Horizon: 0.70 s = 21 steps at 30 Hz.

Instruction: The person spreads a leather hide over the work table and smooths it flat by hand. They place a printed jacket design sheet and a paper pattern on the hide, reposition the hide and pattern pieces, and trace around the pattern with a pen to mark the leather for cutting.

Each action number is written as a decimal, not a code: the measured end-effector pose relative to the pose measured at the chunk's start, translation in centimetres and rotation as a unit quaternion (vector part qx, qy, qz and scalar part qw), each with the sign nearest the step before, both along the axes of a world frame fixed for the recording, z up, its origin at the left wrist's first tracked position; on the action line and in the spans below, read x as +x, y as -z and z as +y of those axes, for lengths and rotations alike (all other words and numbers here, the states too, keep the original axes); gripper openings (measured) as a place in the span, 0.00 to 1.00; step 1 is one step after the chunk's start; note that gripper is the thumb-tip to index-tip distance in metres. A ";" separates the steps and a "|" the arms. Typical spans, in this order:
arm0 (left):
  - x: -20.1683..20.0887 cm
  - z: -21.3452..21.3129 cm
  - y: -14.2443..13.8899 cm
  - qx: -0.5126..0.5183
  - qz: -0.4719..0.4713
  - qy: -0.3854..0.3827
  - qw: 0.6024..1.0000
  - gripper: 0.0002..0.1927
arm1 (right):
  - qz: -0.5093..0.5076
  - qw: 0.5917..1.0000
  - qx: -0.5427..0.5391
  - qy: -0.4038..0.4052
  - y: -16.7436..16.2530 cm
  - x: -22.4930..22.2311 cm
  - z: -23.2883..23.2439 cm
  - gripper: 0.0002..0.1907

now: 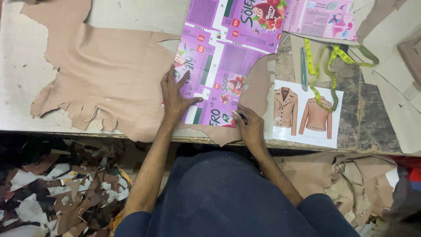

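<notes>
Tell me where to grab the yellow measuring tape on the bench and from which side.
Take the yellow measuring tape at its raised loop above the jacket picture, coming from the right. There the tape curls up off the bench and lies free, so fingers can probably pinch under it. The left side is more crowded: the slim blue tool lies beside it, and the right hand works near there.

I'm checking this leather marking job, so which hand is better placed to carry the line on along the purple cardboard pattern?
Probably the right hand: it pinches a thin marking tool at the lower edge of the purple printed cardboard pattern. The left hand lies flat, fingers spread, pinning that pattern to the tan leather hide.
</notes>
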<state>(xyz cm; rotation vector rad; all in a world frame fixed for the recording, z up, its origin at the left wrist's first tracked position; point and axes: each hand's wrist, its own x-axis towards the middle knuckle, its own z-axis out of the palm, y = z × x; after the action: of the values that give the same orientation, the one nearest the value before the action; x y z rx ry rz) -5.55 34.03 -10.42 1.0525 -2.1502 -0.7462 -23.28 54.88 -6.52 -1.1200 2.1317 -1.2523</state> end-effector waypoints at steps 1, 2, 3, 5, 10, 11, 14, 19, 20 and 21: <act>0.0 0.1 0.0 0.007 -0.003 -0.001 1.000 0.51 | 0.007 1.000 0.008 0.000 0.0 -0.1 0.0 0.11; 0.0 0.1 0.0 0.005 -0.005 0.012 1.000 0.46 | 0.013 1.000 0.015 0.000 0.1 -0.3 0.0 0.11; -0.2 0.3 0.0 0.002 -0.007 0.026 1.000 0.41 | 0.019 1.000 0.022 0.000 0.2 -0.5 0.0 0.11; -0.8 0.7 0.1 -0.007 -0.049 0.051 0.997 0.33 | 0.051 0.999 0.007 0.010 0.1 -1.4 -0.1 0.11; -4.1 3.0 0.9 -0.102 -0.136 0.090 0.981 0.31 | 0.064 0.995 -0.010 0.077 -0.1 -6.2 -2.3 0.13; -4.6 3.5 1.0 -0.077 -0.138 0.080 0.984 0.30 | 0.017 0.996 0.010 0.083 0.0 -7.1 -2.9 0.14; -5.7 4.6 0.7 -0.036 -0.136 0.064 0.988 0.35 | -0.054 0.995 -0.026 0.077 0.7 -8.1 -4.8 0.17; -5.9 5.3 -0.4 -0.072 -0.156 0.068 0.983 0.55 | -0.060 0.992 -0.091 0.061 2.2 -7.9 -6.4 0.16; -5.9 5.3 -0.6 -0.070 -0.158 0.070 0.982 0.55 | -0.038 0.993 -0.090 0.059 2.3 -7.9 -6.6 0.15; -5.9 5.3 -0.7 -0.068 -0.160 0.072 0.982 0.55 | -0.015 0.994 -0.089 0.058 2.4 -7.9 -6.7 0.15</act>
<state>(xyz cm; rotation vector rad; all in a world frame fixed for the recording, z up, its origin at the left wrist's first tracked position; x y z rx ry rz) -11.48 39.33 -9.67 1.0087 -2.5334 -0.5114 -31.15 48.15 -8.89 -1.0537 2.1233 -1.5271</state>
